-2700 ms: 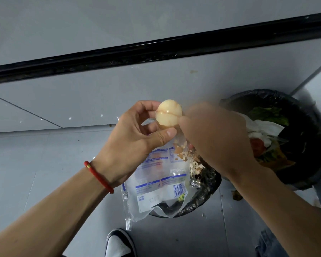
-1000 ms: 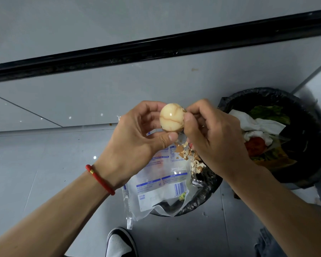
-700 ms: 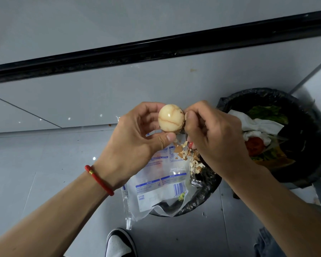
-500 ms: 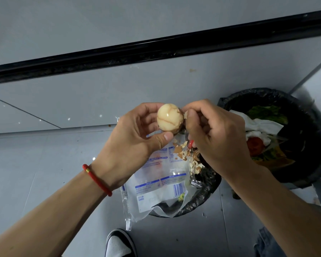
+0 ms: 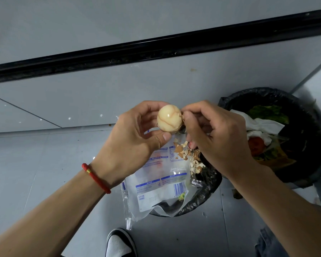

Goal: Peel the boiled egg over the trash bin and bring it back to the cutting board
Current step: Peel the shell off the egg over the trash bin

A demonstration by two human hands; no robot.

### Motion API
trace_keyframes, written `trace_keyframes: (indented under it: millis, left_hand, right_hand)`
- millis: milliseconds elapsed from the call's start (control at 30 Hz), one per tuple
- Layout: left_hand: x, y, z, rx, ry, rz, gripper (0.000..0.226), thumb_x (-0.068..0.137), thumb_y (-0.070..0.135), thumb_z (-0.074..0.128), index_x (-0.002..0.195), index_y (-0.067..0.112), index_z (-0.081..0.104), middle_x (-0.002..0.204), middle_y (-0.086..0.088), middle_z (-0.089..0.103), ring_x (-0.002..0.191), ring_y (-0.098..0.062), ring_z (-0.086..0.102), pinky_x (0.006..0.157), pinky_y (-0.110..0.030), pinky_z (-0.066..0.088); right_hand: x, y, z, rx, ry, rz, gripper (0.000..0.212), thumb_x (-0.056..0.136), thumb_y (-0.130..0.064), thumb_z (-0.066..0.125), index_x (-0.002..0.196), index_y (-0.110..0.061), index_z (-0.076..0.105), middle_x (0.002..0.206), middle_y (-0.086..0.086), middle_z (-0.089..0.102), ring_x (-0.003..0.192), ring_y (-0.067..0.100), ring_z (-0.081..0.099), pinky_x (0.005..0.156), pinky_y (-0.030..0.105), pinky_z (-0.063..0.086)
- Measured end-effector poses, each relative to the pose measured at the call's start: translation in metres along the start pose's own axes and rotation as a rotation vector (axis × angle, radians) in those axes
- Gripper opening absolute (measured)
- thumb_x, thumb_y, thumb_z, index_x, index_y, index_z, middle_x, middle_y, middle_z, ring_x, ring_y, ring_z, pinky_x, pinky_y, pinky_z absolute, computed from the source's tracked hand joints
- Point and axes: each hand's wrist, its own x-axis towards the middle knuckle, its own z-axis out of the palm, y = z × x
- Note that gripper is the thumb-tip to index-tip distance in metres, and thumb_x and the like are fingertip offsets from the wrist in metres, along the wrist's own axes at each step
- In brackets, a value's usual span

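Note:
A pale boiled egg [image 5: 169, 118] with brown marbled lines is held up between the thumb and fingers of my left hand [image 5: 132, 143]. My right hand [image 5: 216, 138] pinches a bit of shell at the egg's right side. Both hands hover over a small bin with a black liner [image 5: 204, 190]. A clear plastic bag with blue print [image 5: 159, 182] lies across this bin, and brown shell bits [image 5: 188, 156] are scattered on it. No cutting board is in view.
A larger bin with a black liner [image 5: 304, 164] stands to the right, holding tissue, green leaves and a red tomato piece. The floor is grey tile with a black strip [image 5: 156, 47] along the wall. My shoe [image 5: 120, 244] shows at the bottom.
My left hand has turned the egg a little, showing more peeled surface. My right fingers have shifted up along the egg's right side to pinch the shell there.

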Motion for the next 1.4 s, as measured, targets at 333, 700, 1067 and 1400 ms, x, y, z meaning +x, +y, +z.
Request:
trace_keyframes:
  millis: [333,700,1067,1400]
  left_hand:
    - [0.0010,0.0030,0.0000,0.059,0.007,0.019,0.045,0.085,-0.016,0.070,0.122,0.009,0.062,0.112,-0.005,0.075,0.102,-0.009,0.072,0.088,-0.021,0.057]
    - [0.0004,0.0024,-0.0006,0.072,-0.003,0.028,0.045,0.085,-0.014,0.071,0.122,0.008,0.062,0.111,-0.004,0.075,0.103,-0.012,0.073,0.091,-0.026,0.059]
    - [0.0016,-0.0002,-0.0031,0.111,-0.001,0.039,0.044,0.085,-0.013,0.072,0.121,0.009,0.063,0.112,-0.004,0.074,0.105,-0.014,0.072,0.092,-0.027,0.059]
    - [0.0012,-0.0023,-0.0031,0.173,-0.005,0.055,0.045,0.085,-0.011,0.073,0.121,0.014,0.063,0.112,0.001,0.074,0.107,-0.012,0.071,0.094,-0.032,0.060]
  right_hand:
    - [0.0013,-0.0028,-0.0022,-0.001,0.023,0.002,0.022,0.101,-0.016,0.057,0.098,-0.002,0.074,0.070,-0.019,0.056,0.053,0.010,0.065,0.054,0.021,0.051]
    - [0.0001,-0.0001,-0.0012,0.030,0.034,0.015,0.016,0.099,-0.011,0.066,0.093,0.002,0.075,0.067,0.004,0.070,0.051,0.018,0.066,0.050,0.031,0.053]
    - [-0.0005,0.0000,-0.0021,0.042,0.016,0.011,0.011,0.096,-0.004,0.069,0.092,0.003,0.078,0.060,0.011,0.069,0.046,0.026,0.065,0.046,0.042,0.054]
    - [-0.0053,0.0022,0.0007,0.239,0.027,0.174,0.012,0.093,-0.006,0.068,0.097,-0.003,0.079,0.058,0.004,0.073,0.041,0.011,0.068,0.042,0.031,0.058]
